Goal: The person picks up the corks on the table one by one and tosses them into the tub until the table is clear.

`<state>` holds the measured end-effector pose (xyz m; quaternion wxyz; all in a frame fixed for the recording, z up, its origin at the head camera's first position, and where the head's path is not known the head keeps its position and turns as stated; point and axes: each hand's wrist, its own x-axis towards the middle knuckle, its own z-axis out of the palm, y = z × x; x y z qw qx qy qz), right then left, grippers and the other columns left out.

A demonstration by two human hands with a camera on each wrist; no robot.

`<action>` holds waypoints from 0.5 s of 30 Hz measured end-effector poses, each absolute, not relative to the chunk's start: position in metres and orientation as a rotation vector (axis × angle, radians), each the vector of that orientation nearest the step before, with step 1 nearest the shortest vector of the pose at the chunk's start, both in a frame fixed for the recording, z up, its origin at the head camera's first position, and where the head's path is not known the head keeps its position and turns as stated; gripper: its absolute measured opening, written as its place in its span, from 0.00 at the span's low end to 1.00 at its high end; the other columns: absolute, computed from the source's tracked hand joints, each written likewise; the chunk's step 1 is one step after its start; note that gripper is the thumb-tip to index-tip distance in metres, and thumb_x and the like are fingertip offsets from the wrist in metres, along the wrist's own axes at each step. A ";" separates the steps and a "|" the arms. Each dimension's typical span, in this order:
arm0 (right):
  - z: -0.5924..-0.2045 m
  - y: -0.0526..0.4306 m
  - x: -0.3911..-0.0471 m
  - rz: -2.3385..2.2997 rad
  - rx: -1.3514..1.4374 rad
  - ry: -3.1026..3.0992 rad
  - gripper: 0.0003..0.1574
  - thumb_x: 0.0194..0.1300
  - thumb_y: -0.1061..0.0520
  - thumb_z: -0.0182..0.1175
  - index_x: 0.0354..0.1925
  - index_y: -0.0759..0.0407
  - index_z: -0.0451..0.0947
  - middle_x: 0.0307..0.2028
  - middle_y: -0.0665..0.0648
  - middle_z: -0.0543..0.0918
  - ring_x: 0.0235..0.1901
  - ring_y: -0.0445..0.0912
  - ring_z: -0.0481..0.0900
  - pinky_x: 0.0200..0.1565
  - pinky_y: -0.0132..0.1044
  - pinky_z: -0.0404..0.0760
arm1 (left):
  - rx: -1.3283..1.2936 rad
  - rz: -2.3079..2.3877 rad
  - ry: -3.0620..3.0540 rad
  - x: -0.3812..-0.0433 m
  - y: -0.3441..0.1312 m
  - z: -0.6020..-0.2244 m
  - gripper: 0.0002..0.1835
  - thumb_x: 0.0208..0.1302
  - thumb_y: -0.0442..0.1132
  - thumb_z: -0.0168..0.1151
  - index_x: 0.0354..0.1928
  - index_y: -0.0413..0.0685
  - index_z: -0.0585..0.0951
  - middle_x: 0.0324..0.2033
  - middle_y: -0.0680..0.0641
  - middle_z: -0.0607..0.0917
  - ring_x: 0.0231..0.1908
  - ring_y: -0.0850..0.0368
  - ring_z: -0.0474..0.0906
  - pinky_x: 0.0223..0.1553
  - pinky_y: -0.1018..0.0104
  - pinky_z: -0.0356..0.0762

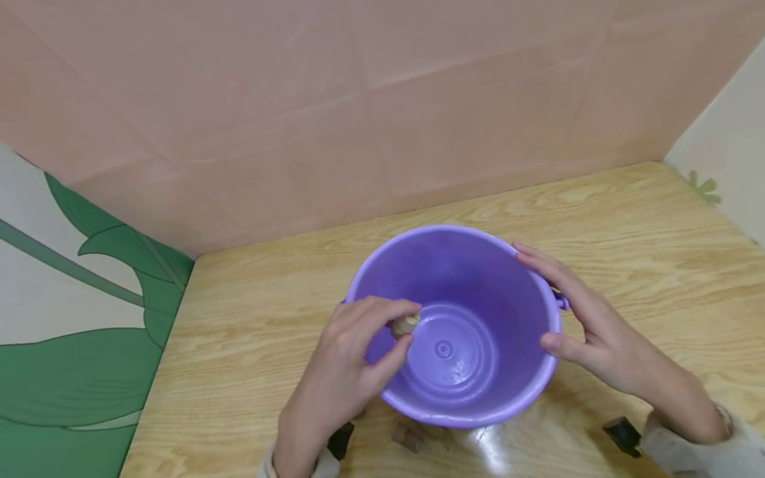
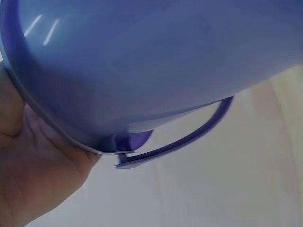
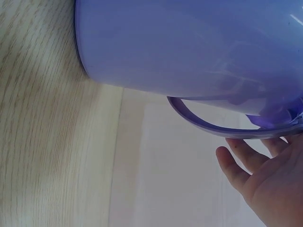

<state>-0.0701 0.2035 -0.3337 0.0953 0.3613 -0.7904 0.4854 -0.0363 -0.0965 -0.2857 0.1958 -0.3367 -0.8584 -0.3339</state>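
A purple bucket (image 1: 457, 418) stands upright on the wooden table, its inside bare down to the ringed base. Over its left part, my left hand (image 1: 343, 358) pinches a small round tan piece (image 1: 405, 324) with a paler end between thumb and forefinger; its kind is unclear. My right hand (image 1: 603, 332) rests against the bucket's right rim, fingers spread and fairly straight, thumb at the rim's edge. In the right wrist view, the fingers lie beside the purple handle (image 3: 222, 130). The left wrist view shows the palm by the rim, with the pinched piece hidden.
A small reddish-brown piece (image 1: 408, 437) lies on the table (image 1: 251, 332) in front of the bucket. A pinkish wall (image 1: 370, 119) stands behind, with a green leaf-patterned panel (image 1: 78, 372) at left and a pale panel (image 1: 735, 133) at right. Dark devices (image 1: 623, 436) sit by both wrists.
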 end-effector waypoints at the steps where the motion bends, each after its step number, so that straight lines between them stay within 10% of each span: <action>1: -0.334 0.203 -0.070 1.437 1.074 -2.340 0.49 0.54 0.53 0.64 0.66 0.68 0.53 0.68 0.64 0.56 0.68 0.47 0.56 0.52 0.21 0.66 | -0.945 -0.921 -2.426 -0.036 -0.097 -0.285 0.17 0.53 0.36 0.63 0.48 0.52 0.78 0.33 0.58 0.81 0.36 0.68 0.76 0.46 0.68 0.71; 15: -0.331 0.201 -0.069 1.421 1.071 -2.362 0.48 0.54 0.54 0.63 0.66 0.68 0.52 0.68 0.63 0.56 0.68 0.48 0.55 0.54 0.21 0.65 | -0.877 -0.761 -2.521 -0.045 -0.088 -0.271 0.15 0.54 0.37 0.63 0.46 0.54 0.79 0.31 0.60 0.81 0.32 0.69 0.76 0.36 0.76 0.73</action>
